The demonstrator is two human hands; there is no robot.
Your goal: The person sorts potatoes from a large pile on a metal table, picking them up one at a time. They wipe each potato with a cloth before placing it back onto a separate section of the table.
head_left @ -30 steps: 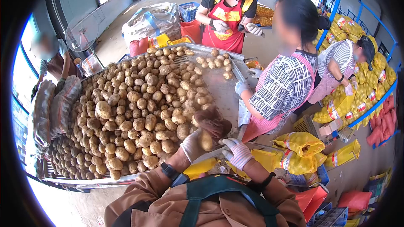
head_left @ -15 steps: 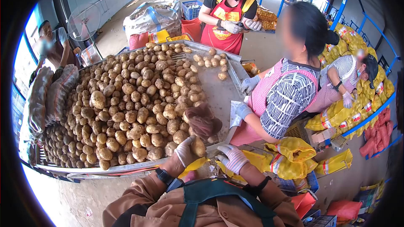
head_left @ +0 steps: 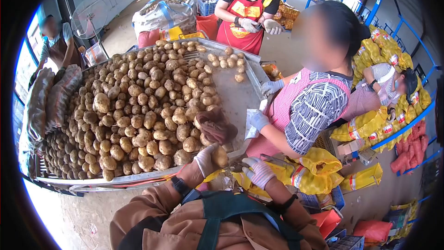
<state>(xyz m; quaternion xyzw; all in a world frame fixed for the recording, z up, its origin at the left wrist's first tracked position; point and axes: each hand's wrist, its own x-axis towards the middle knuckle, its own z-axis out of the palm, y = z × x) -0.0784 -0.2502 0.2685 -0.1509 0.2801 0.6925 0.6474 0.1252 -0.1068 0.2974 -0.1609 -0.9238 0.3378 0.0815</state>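
Note:
My left hand (head_left: 206, 160), in a pale glove, is closed round a large potato (head_left: 219, 157) at the near edge of the metal sorting table (head_left: 233, 97). To its right, my right hand (head_left: 259, 172), in a striped white glove, has its fingers bent near the table's corner; what it holds, if anything, is too small to make out. Just beyond my left hand a dark brown cloth (head_left: 216, 127) lies on the potatoes. A large heap of potatoes (head_left: 138, 106) covers most of the table.
One co-worker (head_left: 314, 92) stands close at the right, holding a white paper; another (head_left: 245, 14) stands beyond the table. Two more people are at the far left and far right. Yellow mesh bags (head_left: 317, 171) and crates lie at the lower right.
The view has shifted slightly. My left hand still holds the potato. The near co-worker's head has moved left, and the far-right person bends lower.

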